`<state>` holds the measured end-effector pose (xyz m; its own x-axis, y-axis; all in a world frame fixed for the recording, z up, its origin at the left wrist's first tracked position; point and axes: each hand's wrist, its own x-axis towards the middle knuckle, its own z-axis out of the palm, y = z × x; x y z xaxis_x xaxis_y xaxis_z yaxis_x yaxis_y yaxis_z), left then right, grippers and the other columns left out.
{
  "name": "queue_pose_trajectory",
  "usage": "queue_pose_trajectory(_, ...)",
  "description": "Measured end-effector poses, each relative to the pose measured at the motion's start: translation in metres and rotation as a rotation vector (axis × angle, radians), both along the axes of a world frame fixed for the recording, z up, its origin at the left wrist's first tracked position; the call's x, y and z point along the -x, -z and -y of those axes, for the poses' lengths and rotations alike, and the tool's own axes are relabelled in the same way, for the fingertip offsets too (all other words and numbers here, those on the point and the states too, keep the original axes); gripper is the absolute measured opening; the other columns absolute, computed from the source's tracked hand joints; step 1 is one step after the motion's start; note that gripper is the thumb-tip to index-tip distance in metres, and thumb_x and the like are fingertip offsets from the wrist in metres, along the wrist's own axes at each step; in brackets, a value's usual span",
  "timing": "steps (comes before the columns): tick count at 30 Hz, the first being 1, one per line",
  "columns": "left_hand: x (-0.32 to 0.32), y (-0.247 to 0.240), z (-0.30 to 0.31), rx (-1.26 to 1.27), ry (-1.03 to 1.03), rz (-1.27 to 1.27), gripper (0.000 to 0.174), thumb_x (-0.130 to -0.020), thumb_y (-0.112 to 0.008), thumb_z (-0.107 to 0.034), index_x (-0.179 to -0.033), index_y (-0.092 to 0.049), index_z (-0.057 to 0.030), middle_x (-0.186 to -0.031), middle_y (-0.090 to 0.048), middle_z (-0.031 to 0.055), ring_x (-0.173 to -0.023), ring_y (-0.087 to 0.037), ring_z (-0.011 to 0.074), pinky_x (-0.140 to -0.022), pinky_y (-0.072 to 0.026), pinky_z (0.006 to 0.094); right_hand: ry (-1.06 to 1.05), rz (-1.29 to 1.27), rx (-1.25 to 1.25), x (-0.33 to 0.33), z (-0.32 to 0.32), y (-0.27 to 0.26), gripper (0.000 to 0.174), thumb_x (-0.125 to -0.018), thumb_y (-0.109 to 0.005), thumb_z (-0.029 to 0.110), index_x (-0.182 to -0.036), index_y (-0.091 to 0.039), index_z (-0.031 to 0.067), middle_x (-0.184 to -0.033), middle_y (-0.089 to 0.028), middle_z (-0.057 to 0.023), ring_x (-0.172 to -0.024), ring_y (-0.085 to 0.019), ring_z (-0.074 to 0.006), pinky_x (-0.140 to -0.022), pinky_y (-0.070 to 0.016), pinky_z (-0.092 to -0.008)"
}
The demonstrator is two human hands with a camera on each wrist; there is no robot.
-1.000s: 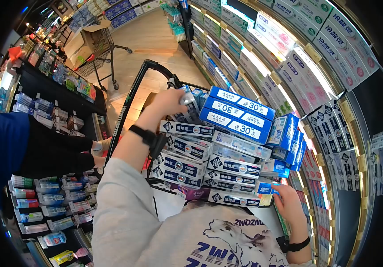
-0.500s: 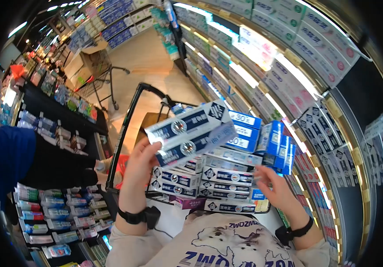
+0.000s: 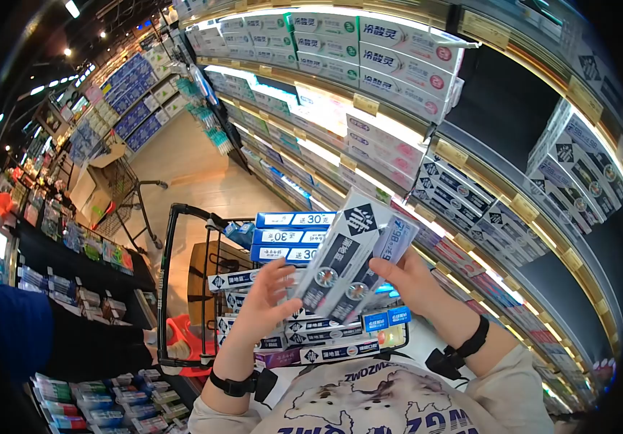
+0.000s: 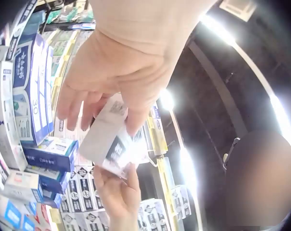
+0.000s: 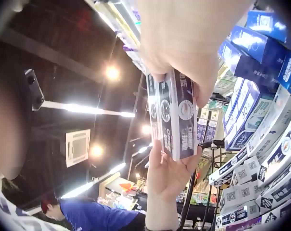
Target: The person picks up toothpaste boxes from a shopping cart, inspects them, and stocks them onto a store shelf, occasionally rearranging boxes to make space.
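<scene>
You've got two toothpaste boxes [image 3: 347, 264] mid-frame, top ends tilted toward the shelf [image 3: 463, 155] at upper right. L hand [image 3: 264, 300] grips the low end and R hand [image 3: 412, 278] pinches the top, prob. to keep the pair flush. Cart [image 3: 161, 282] sits lower left.

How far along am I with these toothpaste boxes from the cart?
Done: matching dark boxes already line the shelf. In hand: the left hand and right hand grip a bundle of toothpaste boxes above the cart. Left: the cart is piled with many stacked boxes, and a dark shelf gap higher up looks unfilled, so much likely remains.
</scene>
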<state>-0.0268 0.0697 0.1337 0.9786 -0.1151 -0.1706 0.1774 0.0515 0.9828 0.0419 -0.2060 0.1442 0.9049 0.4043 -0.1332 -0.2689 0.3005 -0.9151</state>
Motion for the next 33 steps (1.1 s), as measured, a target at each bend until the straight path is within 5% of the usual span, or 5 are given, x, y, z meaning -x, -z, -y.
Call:
queue_pose_trajectory(7, -0.022, -0.067, 0.03, -0.443, 0.114, 0.478, 0.094, -0.074, -0.082, -0.025, -0.149, -0.029, -0.0086, -0.149, -0.036, 0.0181, -0.138, -0.034, 0.0283, -0.111, -0.0292, 0.0415, -0.21, 0.33, 0.467, -0.011, 0.036, -0.04, 0.05, -0.08, -0.078, 0.022, -0.121, -0.057, 0.0024, -0.102, -0.068, -0.0112, -0.089, -0.064, -0.0159, -0.081, -0.0502, -0.0313)
queue_pose_trajectory(10, -0.03, -0.079, 0.056, -0.475, 0.21, 0.377, 0.075, -0.077, -0.08, -0.022, -0.139, -0.044, -0.0005, -0.127, -0.057, 0.0161, -0.115, -0.056, 0.0241, -0.097, -0.0433, 0.036, -0.392, 0.561, 0.663, -0.007, 0.039, -0.059, 0.053, -0.078, -0.08, 0.018, -0.123, -0.058, 0.0024, -0.103, -0.067, -0.0109, -0.09, -0.062, -0.015, -0.079, -0.0493, -0.0284)
queue_pose_trajectory(12, -0.029, -0.078, 0.071, -0.456, 0.245, 0.17, 0.05, -0.083, -0.076, -0.016, -0.124, -0.057, 0.0053, -0.099, -0.07, 0.0093, -0.082, -0.064, 0.0127, -0.076, -0.0519, 0.0271, -0.368, 0.504, 0.639, -0.005, 0.041, -0.058, 0.053, -0.079, -0.078, 0.026, -0.123, -0.059, 0.0027, -0.1, -0.068, -0.0121, -0.088, -0.064, -0.0181, -0.078, -0.0498, -0.0307)
queue_pose_trajectory(21, -0.022, -0.049, 0.066, 0.066, 0.07, 0.032, 0.038, -0.093, -0.066, -0.017, -0.121, -0.057, 0.0071, -0.109, -0.067, 0.0085, -0.096, -0.061, 0.01, -0.083, -0.0485, 0.0233, 0.104, 0.293, 0.368, 0.004, 0.1, -0.047, 0.053, -0.098, -0.054, 0.039, -0.137, -0.045, 0.0056, -0.122, -0.059, -0.0089, -0.106, -0.057, -0.0172, -0.09, -0.0451, -0.0309)
queue_pose_trajectory(33, -0.027, -0.033, 0.063, 0.068, -0.027, 0.01, 0.041, -0.094, -0.063, -0.029, -0.119, -0.061, 0.0033, -0.099, -0.069, 0.0037, -0.079, -0.061, 0.0037, -0.063, -0.044, 0.016, -0.028, 0.052, 0.055, 0.042, 0.109, -0.015, 0.043, -0.101, -0.052, 0.021, -0.138, -0.041, 0.0028, -0.123, -0.059, -0.0072, -0.11, -0.058, -0.011, -0.095, -0.0473, -0.0285)
